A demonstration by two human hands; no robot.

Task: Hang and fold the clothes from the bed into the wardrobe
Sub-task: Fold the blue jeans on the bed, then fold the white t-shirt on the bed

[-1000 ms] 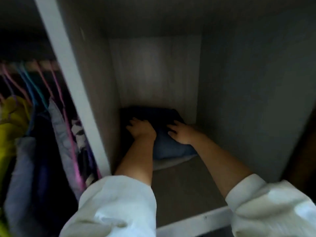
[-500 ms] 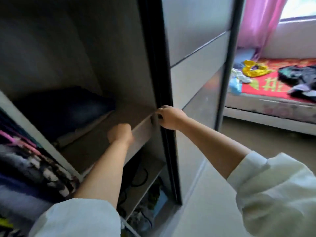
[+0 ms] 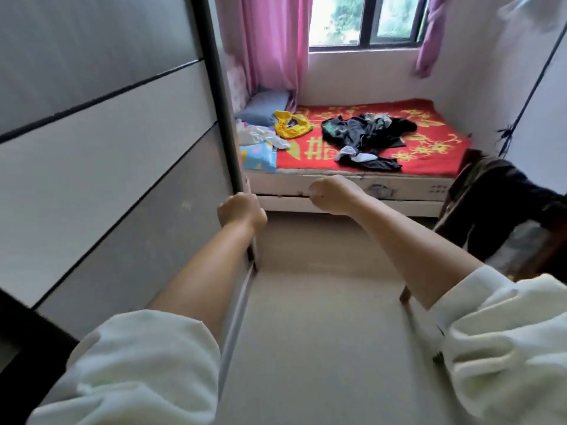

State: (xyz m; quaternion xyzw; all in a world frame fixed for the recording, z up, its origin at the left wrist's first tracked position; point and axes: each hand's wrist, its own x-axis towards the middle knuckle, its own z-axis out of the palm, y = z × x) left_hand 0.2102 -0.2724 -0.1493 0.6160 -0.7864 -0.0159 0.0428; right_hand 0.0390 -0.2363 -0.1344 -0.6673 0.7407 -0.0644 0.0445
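Beside the wardrobe door (image 3: pixel 122 167), at its dark vertical edge, the left hand (image 3: pixel 241 210) is curled, apparently gripping that edge, though its fingers are hidden behind the knuckles. To the right of the door, the right hand (image 3: pixel 329 194) hangs in a loose fist in the air with nothing in it. Beyond the door, across a stretch of bare floor (image 3: pixel 322 317), lies the bed (image 3: pixel 352 185) with its red cover; on it wait a heap of dark clothes (image 3: pixel 368 136), a yellow garment (image 3: pixel 291 125) nearer the door, and pale pieces (image 3: pixel 264 138) closest to the door's edge. Judging by this, the step in hand is going to the bed for the next garment. The next move calls for letting go of the door, crossing to the bed, and picking one piece out of the tangle.
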